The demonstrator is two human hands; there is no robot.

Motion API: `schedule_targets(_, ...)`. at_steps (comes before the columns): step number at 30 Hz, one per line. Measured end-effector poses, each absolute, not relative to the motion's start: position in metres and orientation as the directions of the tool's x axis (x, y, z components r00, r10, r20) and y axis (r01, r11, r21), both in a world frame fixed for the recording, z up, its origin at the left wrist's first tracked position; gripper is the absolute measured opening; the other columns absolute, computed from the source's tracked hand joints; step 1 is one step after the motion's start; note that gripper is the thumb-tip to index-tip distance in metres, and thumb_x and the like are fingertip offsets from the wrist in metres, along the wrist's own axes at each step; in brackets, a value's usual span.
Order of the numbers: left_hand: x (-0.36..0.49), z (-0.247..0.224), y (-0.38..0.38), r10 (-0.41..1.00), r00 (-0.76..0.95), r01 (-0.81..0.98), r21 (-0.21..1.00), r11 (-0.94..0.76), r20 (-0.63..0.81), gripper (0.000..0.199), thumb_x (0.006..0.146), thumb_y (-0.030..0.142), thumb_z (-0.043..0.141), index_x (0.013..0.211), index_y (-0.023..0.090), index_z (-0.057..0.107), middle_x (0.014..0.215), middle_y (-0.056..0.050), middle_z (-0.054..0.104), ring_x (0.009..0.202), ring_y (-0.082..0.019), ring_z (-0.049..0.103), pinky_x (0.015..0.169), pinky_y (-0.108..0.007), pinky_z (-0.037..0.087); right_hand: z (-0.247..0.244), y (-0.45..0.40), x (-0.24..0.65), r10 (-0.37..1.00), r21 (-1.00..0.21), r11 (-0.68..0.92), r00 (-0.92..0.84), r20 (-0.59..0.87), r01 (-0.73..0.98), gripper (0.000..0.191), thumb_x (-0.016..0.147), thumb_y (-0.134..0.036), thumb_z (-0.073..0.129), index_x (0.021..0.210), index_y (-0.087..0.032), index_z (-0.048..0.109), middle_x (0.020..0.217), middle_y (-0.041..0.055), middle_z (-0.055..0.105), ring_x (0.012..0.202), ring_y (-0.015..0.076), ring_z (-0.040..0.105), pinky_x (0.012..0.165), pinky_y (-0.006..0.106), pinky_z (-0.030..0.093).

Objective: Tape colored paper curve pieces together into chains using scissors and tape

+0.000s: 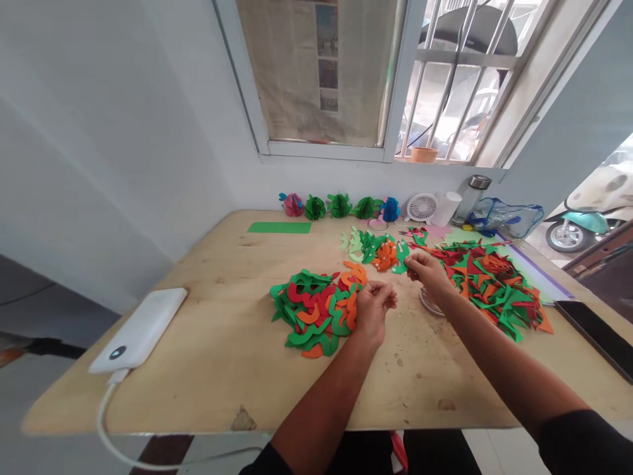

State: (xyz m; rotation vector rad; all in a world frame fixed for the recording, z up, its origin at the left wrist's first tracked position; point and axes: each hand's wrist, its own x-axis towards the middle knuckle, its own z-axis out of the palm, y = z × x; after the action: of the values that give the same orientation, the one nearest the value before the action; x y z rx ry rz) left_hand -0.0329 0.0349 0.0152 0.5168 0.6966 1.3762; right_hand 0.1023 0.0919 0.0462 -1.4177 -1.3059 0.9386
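Over the middle of the wooden table, my left hand (374, 309) is closed at the right edge of a pile of curved green, red and orange paper cutouts (309, 307). What its fingers hold, if anything, is too small to make out. To its upper right, my right hand (426, 272) pinches a green paper piece (401, 256) with light dots. That piece is beside a row of small dotted cutouts, among them orange ones (386, 254) and green ones (368, 245). Right of my right hand lies a heap of angular paper scraps (494, 280).
Honeycomb paper figures (339, 205), a small fan (422, 207) and a glass bottle (471, 198) line the wall. A green strip (279, 227) lies at the back left. A white power bank (141, 330) is at the left, a phone (596, 336) at the right.
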Motion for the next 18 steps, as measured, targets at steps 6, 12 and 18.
schedule_targets(6, -0.035, 0.019, 0.034, 0.990, -0.002, -0.554, 0.825, 0.115, -0.139, 0.032, 0.061, 0.038, 0.073, 0.065, 0.016, 0.050, 0.049, 0.002, 0.055, 0.039, -0.007, 0.047, 0.040, -0.020, 0.033, 0.050, 0.137, 0.090, 0.947, -0.889, 0.082, 0.243, 0.211, 0.449, 0.025, 0.067, -0.042, 0.057, 0.064, -0.017, 0.056, 0.059, -0.0008, 0.053, 0.056, 0.0123, 0.046, 0.055, 0.026, 0.035)
schedule_targets(12, -0.033, 0.021, 0.032, 0.996, 0.028, -0.393, 0.915, 0.087, -0.083, 0.032, 0.074, 0.046, 0.058, 0.066, 0.016, 0.054, 0.044, 0.002, 0.051, 0.036, -0.007, 0.042, 0.038, -0.018, 0.029, 0.034, 0.091, 0.100, 0.958, -0.831, 0.153, 0.125, 0.257, 0.534, 0.023, 0.073, -0.038, 0.053, 0.072, -0.017, 0.061, 0.068, 0.0026, 0.061, 0.063, 0.0149, 0.052, 0.060, 0.027, 0.040)
schedule_targets(18, -0.048, 0.015, 0.043, 0.985, -0.086, -0.039, 0.988, -0.150, 0.146, 0.015, 0.077, 0.028, 0.052, 0.081, 0.017, 0.062, 0.060, -0.001, 0.062, 0.055, -0.012, 0.057, 0.055, -0.022, 0.044, 0.014, 0.034, 0.092, 0.971, -0.784, 0.221, -0.057, 0.232, 0.580, 0.021, 0.079, -0.032, 0.048, 0.085, -0.018, 0.062, 0.083, 0.0054, 0.067, 0.070, 0.0157, 0.058, 0.061, 0.027, 0.044)
